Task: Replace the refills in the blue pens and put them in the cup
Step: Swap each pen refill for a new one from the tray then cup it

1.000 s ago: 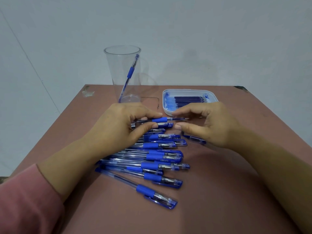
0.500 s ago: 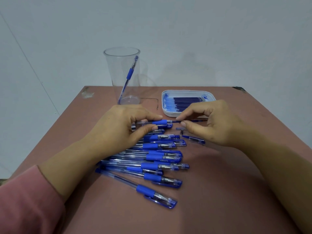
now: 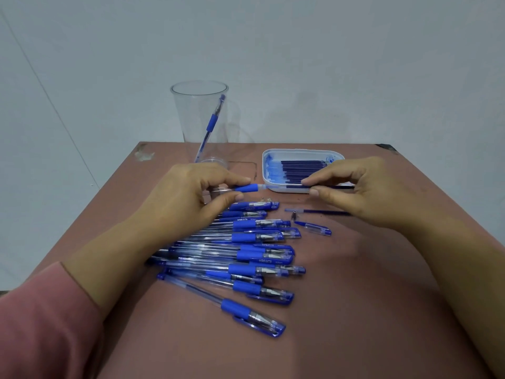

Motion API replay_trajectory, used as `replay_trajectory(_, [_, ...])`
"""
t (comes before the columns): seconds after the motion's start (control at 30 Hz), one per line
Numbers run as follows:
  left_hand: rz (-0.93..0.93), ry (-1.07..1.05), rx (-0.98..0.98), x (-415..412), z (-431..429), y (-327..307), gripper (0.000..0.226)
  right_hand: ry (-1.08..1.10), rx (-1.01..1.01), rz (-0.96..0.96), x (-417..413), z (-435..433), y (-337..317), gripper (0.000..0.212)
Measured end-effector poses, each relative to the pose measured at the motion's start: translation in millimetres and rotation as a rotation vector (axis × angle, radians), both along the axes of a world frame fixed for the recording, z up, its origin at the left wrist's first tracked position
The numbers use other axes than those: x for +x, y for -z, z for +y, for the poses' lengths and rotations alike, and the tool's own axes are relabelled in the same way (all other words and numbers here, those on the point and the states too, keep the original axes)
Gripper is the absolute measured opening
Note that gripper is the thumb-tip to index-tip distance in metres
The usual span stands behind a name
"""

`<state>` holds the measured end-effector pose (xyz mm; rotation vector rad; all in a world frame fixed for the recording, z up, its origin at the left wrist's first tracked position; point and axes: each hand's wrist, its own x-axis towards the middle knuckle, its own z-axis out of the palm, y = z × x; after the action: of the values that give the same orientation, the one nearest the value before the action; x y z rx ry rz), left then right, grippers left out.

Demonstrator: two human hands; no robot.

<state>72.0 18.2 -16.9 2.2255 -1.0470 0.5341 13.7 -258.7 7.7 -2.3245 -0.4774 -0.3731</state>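
The brown table (image 3: 355,310) fills the lower frame, and the clear plastic cup (image 3: 191,116) at upper centre already holds one blue pen (image 3: 212,123). The pile of blue pens (image 3: 246,253) lies at centre, and it can roll if your left forearm pushes it.

The white tray of refills (image 3: 273,162) sits right of centre, very near your right hand (image 3: 382,192), so a quick pull can knock it.

Your left hand (image 3: 188,195) pinches the open pen barrel (image 3: 247,188) at its blue grip. Your right hand pinches a dark refill (image 3: 300,185) between thumb and forefinger. If both are not in line, the refill can miss the barrel or bend.

The loose cap (image 3: 314,228), the other refill (image 3: 322,212) and the small metal tip (image 3: 295,215) lie under your right hand; the tip can be lost easily.

Your palms hide the rear part of barrel and refill, and I cannot tell whether this refill is old or new.
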Motion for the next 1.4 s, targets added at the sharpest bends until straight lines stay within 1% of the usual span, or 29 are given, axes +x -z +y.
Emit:
replay_trajectory(0.1, [-0.013, -0.018, -0.004, 1.9, 1.7, -1.1, 0.03, 0.027, -0.05, 0.0, 3.8, -7.2, 0.4, 0.024])
replay_trajectory(0.47, [0.009, -0.004, 0.012, 0.3, 0.4, -0.7, 0.029, 0.087, -0.465, 0.022, 19.1, -20.1, 11.3, 0.018])
replay_trajectory(0.63, [0.006, 0.002, 0.022, -0.1, 0.9, 0.0, 0.028, 0.139, -0.531, 0.07, 13.1, -18.9, 6.4, 0.018])
replay_trajectory(0.8, [0.01, 0.005, 0.024, -0.2, 0.3, 0.0, 0.029, 0.132, -0.531, 0.116, 12.0, -18.3, 4.6, 0.019])
replay_trajectory(0.87, [0.012, 0.002, 0.024, -0.9, 0.3, -0.2, 0.029, 0.125, -0.424, 0.134, 12.1, -18.5, 2.7, 0.019])
replay_trajectory(0.93, [0.009, 0.001, 0.019, -0.8, 0.3, -0.4, 0.029, 0.138, -0.298, 0.098, 11.9, -18.5, -2.9, 0.017])
replay_trajectory(1.03, [0.004, 0.005, 0.013, 0.3, 0.1, -0.1, 0.027, 0.175, -0.236, 0.045, 18.9, -21.9, -13.1, 0.017])
replay_trajectory(1.17, [-0.007, 0.009, 0.016, 1.4, 0.6, 0.8, 0.026, 0.17, -0.298, 0.141, 48.5, -26.9, -18.6, 0.021])
replay_trajectory(1.3, [-0.01, 0.004, 0.022, 2.4, 1.5, 0.1, 0.027, 0.159, -0.375, 0.262, 73.9, -24.6, -13.9, 0.029])
replay_trajectory(1.4, [-0.015, 0.002, 0.035, 3.1, 1.7, -0.2, 0.027, 0.15, -0.387, 0.311, 84.4, -24.4, -7.6, 0.032])
